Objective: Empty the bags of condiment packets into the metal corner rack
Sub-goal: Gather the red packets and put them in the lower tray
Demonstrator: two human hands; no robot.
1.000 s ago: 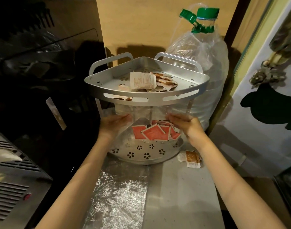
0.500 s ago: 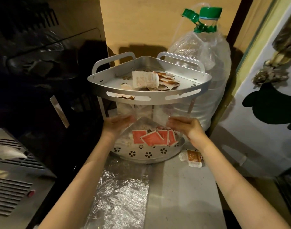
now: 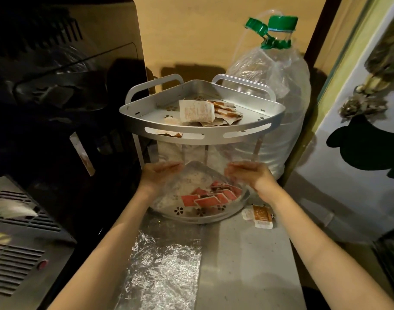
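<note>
A two-tier metal corner rack (image 3: 214,134) stands on the counter. Its upper shelf holds white and brown condiment packets (image 3: 197,111). On the lower shelf (image 3: 214,217) lie several red packets (image 3: 210,199). My left hand (image 3: 160,173) and my right hand (image 3: 247,174) each pinch one side of a clear plastic bag (image 3: 196,175), held over the lower shelf beneath the upper tier. The bag is see-through, so I cannot tell whether the red packets are inside it or on the shelf.
A large clear water bottle (image 3: 274,97) with a green cap stands behind the rack to the right. An orange-and-white packet (image 3: 261,215) lies on the counter right of the rack. Crumpled foil (image 3: 162,269) covers the counter front. Dark appliances (image 3: 57,97) fill the left.
Both hands have stayed on the bag under the upper shelf. The red packets have slid lower and to the right over the lower shelf.
</note>
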